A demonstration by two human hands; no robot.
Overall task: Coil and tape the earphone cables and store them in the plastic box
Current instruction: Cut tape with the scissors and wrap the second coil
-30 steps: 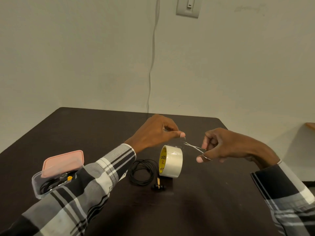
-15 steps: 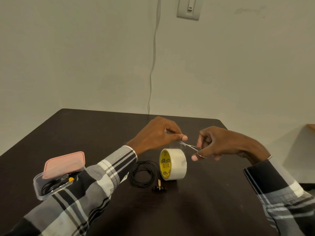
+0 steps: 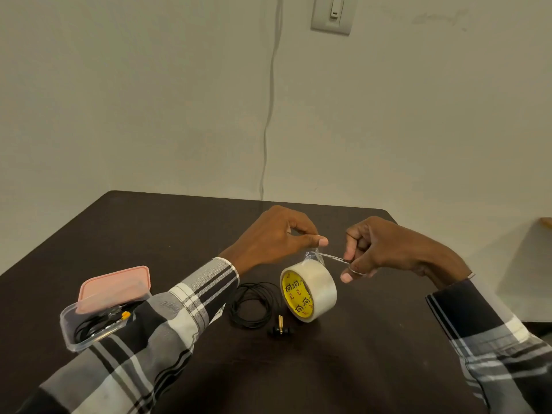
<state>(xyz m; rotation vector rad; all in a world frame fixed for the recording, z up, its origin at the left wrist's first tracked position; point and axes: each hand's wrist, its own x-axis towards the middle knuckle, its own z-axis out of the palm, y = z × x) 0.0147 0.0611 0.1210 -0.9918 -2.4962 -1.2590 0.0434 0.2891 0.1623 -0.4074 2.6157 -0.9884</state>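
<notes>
A roll of clear tape [image 3: 313, 286] with a yellow core stands on edge on the dark table [image 3: 343, 369]. My left hand [image 3: 283, 234] pinches the pulled-up free end of tape [image 3: 312, 254] just above the roll. My right hand [image 3: 376, 249] grips small metal scissors [image 3: 334, 258], whose blades reach the tape strip. A coiled black earphone cable [image 3: 254, 304] lies left of the roll, its earbuds and gold plug [image 3: 279, 327] in front. The clear plastic box [image 3: 89, 327] at the left holds other coiled earphones.
A pink lid [image 3: 115, 286] leans across the back of the box. My left sleeve [image 3: 167, 324] passes right beside the box. A thin cable hangs down the wall [image 3: 270, 115] behind the table. The table's right edge is close to my right forearm.
The tape roll has rolled slightly right and tilted. Both hands have drawn closer together, and the scissor blades have come up against the raised tape strip.
</notes>
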